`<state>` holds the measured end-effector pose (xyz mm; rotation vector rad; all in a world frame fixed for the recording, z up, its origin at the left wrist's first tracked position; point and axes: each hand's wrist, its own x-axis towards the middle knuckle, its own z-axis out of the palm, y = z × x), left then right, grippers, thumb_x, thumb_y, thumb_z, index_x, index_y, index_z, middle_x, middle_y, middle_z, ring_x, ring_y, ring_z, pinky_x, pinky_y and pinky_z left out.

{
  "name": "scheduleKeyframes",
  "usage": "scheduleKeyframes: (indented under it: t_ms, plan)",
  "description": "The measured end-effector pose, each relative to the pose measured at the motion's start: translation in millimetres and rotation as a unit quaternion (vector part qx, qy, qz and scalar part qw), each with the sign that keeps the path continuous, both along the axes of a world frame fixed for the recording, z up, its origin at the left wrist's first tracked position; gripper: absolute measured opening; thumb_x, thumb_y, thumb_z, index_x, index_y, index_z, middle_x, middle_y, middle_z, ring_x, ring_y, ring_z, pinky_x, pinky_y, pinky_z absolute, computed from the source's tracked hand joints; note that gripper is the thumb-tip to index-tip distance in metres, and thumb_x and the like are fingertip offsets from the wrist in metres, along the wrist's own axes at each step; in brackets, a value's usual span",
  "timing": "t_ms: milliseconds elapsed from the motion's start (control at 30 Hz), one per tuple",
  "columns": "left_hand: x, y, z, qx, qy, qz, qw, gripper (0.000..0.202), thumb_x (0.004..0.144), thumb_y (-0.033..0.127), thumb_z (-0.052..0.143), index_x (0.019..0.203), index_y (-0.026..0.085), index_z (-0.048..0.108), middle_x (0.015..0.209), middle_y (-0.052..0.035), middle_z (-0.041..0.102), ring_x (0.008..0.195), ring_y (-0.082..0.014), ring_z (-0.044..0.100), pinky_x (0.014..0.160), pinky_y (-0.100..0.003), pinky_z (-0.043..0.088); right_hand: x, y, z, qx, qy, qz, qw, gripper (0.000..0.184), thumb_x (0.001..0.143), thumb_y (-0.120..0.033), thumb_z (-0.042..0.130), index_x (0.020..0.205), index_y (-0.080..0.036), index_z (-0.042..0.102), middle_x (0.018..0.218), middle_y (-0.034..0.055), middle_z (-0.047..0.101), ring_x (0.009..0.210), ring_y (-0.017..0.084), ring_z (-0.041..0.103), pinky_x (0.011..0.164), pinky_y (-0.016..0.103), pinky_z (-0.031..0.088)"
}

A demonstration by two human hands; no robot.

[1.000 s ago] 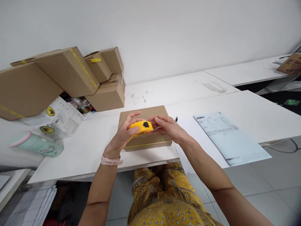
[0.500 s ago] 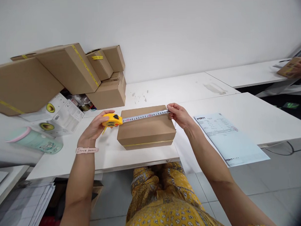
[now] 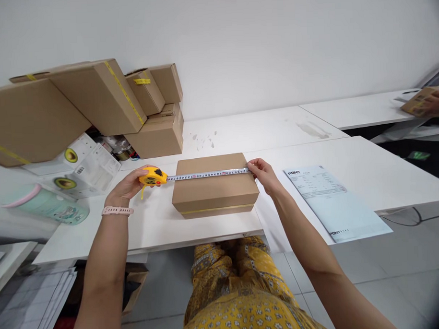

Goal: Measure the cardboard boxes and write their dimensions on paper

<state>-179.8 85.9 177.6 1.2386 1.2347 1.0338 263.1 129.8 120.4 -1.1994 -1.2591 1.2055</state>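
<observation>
A closed brown cardboard box [image 3: 213, 191] rests on the white table in front of me. My left hand [image 3: 132, 184] is wrapped around the yellow case of a tape measure [image 3: 153, 176], a little left of the box. Its silver blade runs straight across the box top to the right edge. There my right hand [image 3: 262, 173] pinches the blade's end between thumb and fingers, at the box's right edge. The tip of the blade is hidden by those fingers.
Several cardboard boxes [image 3: 154, 138] are stacked at the back left. A mint tumbler [image 3: 51, 204] stands at the left. Printed sheets [image 3: 336, 203] lie to the right. Another person's hand [image 3: 435, 104] holds a small carton at the far right.
My left hand has moved left with the tape case, drawing out more blade. My right hand has shifted slightly right and down, and the blade lies more level across the box.
</observation>
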Motion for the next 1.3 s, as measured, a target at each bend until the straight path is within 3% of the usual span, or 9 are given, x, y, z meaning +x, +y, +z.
scheduleKeyframes:
  t_ms: [133, 400, 700, 833, 1033, 1300]
  plan:
    - [3, -1, 1.1, -0.009, 0.002, -0.007, 1.0, 0.035, 0.072, 0.044, 0.075, 0.098, 0.021, 0.077, 0.096, -0.0109, 0.077, 0.079, -0.0304, 0.072, 0.068, -0.037, 0.058, -2, 0, -3.4, -0.02, -0.012, -0.002, 1.0, 0.04, 0.075, -0.055, 0.073, 0.093, -0.022, 0.06, 0.081, -0.001, 0.059, 0.073, 0.014, 0.054, 0.061, 0.026, 0.042]
    - [12, -1, 0.1, -0.023, 0.012, -0.041, 0.999, 0.044, 0.073, 0.044, 0.072, 0.104, 0.012, 0.075, 0.1, -0.0167, 0.077, 0.079, -0.0289, 0.071, 0.068, -0.035, 0.055, -10, 2, -7.4, -0.061, 0.009, -0.004, 0.998, 0.044, 0.072, -0.057, 0.075, 0.096, -0.023, 0.064, 0.091, 0.0014, 0.064, 0.074, 0.014, 0.055, 0.062, 0.028, 0.045]
    - [2, -9, -8.2, -0.021, -0.036, -0.153, 0.987, 0.054, 0.081, 0.041, 0.065, 0.12, 0.004, 0.071, 0.116, -0.023, 0.072, 0.082, -0.0261, 0.067, 0.063, -0.03, 0.052, -13, 7, -12.6, -0.06, 0.042, -0.01, 0.997, 0.041, 0.067, -0.054, 0.081, 0.092, -0.025, 0.067, 0.091, 0.0005, 0.065, 0.08, 0.016, 0.058, 0.065, 0.028, 0.046]
    - [-2, -16, -13.8, -0.034, -0.051, -0.154, 0.986, 0.055, 0.081, 0.044, 0.063, 0.117, 0.004, 0.072, 0.128, -0.0245, 0.066, 0.077, -0.0225, 0.066, 0.054, -0.025, 0.049, -20, 5, -13.7, -0.026, 0.07, -0.03, 0.997, 0.039, 0.065, -0.052, 0.085, 0.082, -0.023, 0.064, 0.082, -0.0008, 0.061, 0.072, 0.014, 0.055, 0.061, 0.027, 0.043]
    - [-3, -16, -16.6, -0.031, -0.061, -0.145, 0.987, 0.055, 0.081, 0.044, 0.061, 0.116, 0.003, 0.073, 0.125, -0.0237, 0.068, 0.081, -0.0252, 0.067, 0.053, -0.026, 0.051, -21, 4, -16.8, -0.021, 0.078, -0.023, 0.996, 0.043, 0.068, -0.058, 0.081, 0.071, -0.022, 0.057, 0.073, -0.0021, 0.056, 0.063, 0.013, 0.047, 0.057, 0.027, 0.038]
    - [-6, -14, -19.2, -0.016, -0.061, -0.146, 0.987, 0.054, 0.082, 0.041, 0.059, 0.116, 0.002, 0.073, 0.124, -0.0244, 0.069, 0.075, -0.024, 0.068, 0.051, -0.026, 0.051, -16, 11, -27.3, -0.043, 0.127, 0.013, 0.991, 0.037, 0.069, -0.054, 0.082, 0.082, -0.025, 0.064, 0.08, -0.003, 0.059, 0.071, 0.013, 0.052, 0.062, 0.026, 0.042]
